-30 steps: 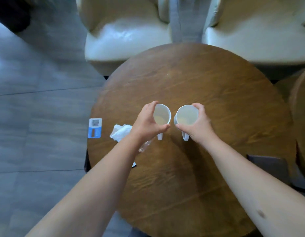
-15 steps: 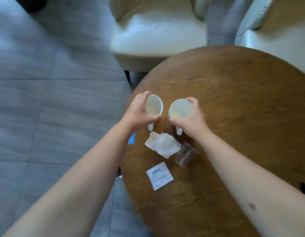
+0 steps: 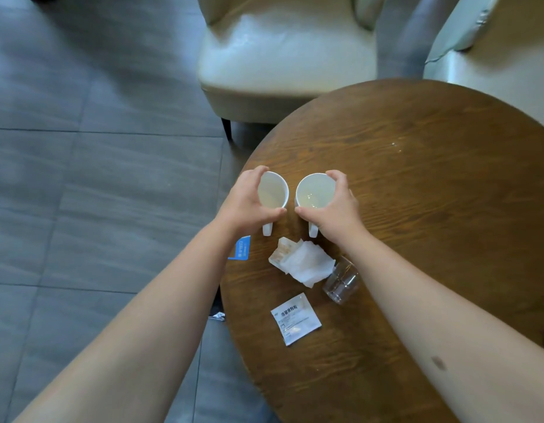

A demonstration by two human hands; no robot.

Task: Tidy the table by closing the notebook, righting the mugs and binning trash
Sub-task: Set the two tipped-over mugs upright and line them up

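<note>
Mugs (image 3: 272,190) (image 3: 315,190) stand upright near the table (image 3: 417,209) edge, left hand (image 3: 249,206) and right hand (image 3: 337,209) each wrapped round one; let go gently, straight upward.

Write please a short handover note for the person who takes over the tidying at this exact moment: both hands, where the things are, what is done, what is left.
Left hand: gripping the left mug.
Right hand: gripping the right mug.
Both mugs stand upright, side by side near the table edge, handles toward you.
Done: mugs righted.
Left to bin: crumpled tissue, clear plastic cup lying on its side, white sachet.
A blue card sits at the table edge under the left wrist.
The notebook is not in view; check whether it is closed.
</note>
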